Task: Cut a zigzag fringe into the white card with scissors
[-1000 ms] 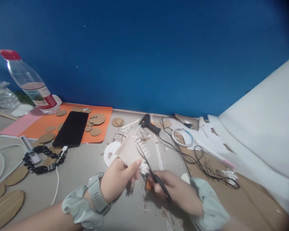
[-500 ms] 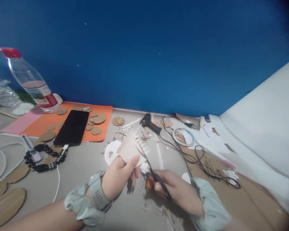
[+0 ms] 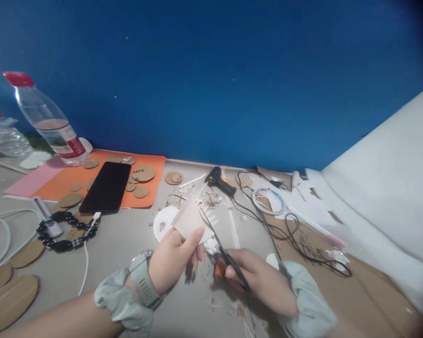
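My left hand (image 3: 173,261) pinches a small pale piece of card (image 3: 189,219) between thumb and fingers, holding it up above the desk. My right hand (image 3: 259,280) is wrapped round the handles of black scissors with an orange part (image 3: 223,253). The blades reach up and left along the card's right edge. Both wrists wear pale green cuffs, and a grey watch (image 3: 144,278) sits on the left wrist. Small paper scraps (image 3: 218,300) lie on the desk below the hands.
A black glue gun (image 3: 219,180) and its cable (image 3: 289,230) lie behind the hands. A phone (image 3: 105,187) rests on an orange sheet (image 3: 151,192) with cardboard discs. A bottle (image 3: 45,119), black beads (image 3: 61,230), a white ring (image 3: 268,201) and white foam board (image 3: 391,188) surround the work.
The left hand has lifted and turned the card slightly, and the scissors have shifted a little along its edge. The view has drifted slightly.
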Demonstrator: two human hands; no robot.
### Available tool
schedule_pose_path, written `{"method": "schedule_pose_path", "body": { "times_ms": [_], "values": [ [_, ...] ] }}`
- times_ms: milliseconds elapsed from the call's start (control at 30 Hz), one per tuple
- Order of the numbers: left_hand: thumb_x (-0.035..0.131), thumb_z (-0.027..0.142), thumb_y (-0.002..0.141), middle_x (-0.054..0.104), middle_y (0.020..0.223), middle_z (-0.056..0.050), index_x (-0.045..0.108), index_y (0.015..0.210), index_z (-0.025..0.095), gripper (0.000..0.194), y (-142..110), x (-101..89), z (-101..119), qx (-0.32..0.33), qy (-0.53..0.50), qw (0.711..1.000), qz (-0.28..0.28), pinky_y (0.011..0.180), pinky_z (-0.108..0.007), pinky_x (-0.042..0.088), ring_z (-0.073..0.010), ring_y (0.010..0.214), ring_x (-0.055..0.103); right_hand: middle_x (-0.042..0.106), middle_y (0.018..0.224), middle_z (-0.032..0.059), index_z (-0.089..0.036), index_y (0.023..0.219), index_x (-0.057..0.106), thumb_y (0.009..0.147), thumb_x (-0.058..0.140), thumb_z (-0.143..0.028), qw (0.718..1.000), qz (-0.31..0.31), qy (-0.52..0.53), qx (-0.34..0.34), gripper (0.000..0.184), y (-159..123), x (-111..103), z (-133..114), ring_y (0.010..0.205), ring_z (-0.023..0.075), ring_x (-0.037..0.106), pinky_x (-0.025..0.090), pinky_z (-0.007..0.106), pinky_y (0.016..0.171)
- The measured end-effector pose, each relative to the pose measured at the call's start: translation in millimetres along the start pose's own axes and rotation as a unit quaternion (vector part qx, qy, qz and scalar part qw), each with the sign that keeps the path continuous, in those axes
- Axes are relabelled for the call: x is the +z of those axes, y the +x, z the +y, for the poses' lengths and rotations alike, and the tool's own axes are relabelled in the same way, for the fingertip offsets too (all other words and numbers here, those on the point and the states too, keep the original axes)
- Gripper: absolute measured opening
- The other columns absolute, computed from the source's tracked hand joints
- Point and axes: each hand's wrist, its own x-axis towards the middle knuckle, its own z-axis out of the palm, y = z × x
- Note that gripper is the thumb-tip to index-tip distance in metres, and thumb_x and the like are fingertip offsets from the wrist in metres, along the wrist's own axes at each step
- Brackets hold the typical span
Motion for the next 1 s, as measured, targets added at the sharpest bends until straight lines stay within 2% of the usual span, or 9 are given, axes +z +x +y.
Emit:
{"method": "schedule_pose_path", "body": {
  "times_ms": [533,767,1000],
  "values": [
    [0.032,0.052,0.089,0.045,0.036,0.003,0.048,0.041,0.021,0.059,-0.5,-1.6,0.6,-0.008,0.025,1.000,0.004,0.057,-0.025,0.043,-0.0106,0.037,0.045,0.043,0.055,-0.0055,-0.013,0.081,0.061,0.087,0.049,-0.052,1.000,0.016,0.002,0.010,0.041,0.0,1.7,6.7,0.049,0.0090,0.036,0.028,0.020,0.047],
    [0.033,0.052,0.089,0.043,0.035,0.004,0.047,0.040,0.020,0.060,-1.8,-1.5,0.6,-0.012,0.022,1.000,0.006,0.060,-0.025,0.045,-0.0101,0.037,0.046,0.043,0.056,-0.0052,-0.014,0.078,0.058,0.087,0.050,-0.051,1.000,0.022,0.007,0.015,0.039,0.0,2.7,5.9,0.050,0.0090,0.036,0.027,0.020,0.045],
    [0.034,0.051,0.089,0.042,0.035,0.005,0.046,0.043,0.020,0.056,-1.5,-2.1,0.1,-0.019,0.024,0.999,0.010,0.054,-0.023,0.043,-0.0096,0.037,0.045,0.044,0.055,-0.0051,-0.015,0.073,0.056,0.086,0.051,-0.050,0.999,0.037,0.011,0.021,0.037,0.2,4.2,7.9,0.050,0.0088,0.037,0.028,0.019,0.046]
  ]
}}
